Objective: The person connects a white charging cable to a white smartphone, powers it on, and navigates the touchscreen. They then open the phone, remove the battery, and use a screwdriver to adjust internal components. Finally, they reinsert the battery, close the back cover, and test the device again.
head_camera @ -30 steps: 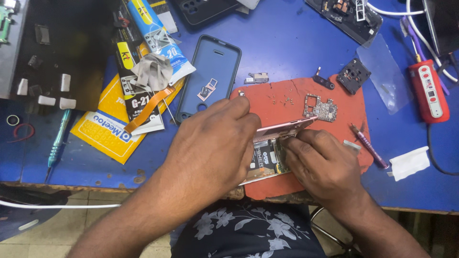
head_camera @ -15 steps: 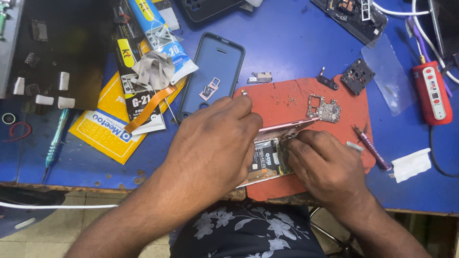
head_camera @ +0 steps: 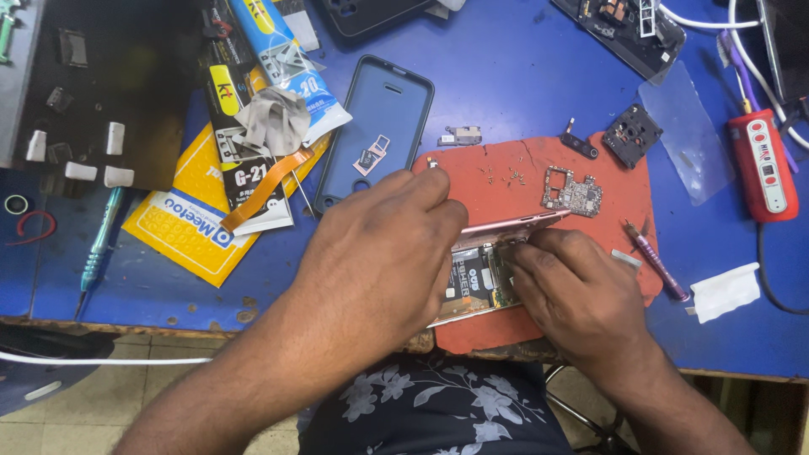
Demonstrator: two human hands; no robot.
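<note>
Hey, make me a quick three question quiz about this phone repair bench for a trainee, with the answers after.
1. True or false: both hands are on the opened phone.
2. Which lies on the red mat?
A. the circuit board
B. the teal screwdriver
C. the red tool
3. What does the dark phone case hold?

Key
1. True: the left hand covers its left part and the right hand works at its right part.
2. A. The screwdriver lies far left and the red tool far right, both on the blue table.
3. A small metal tray, lying inside it.
</note>
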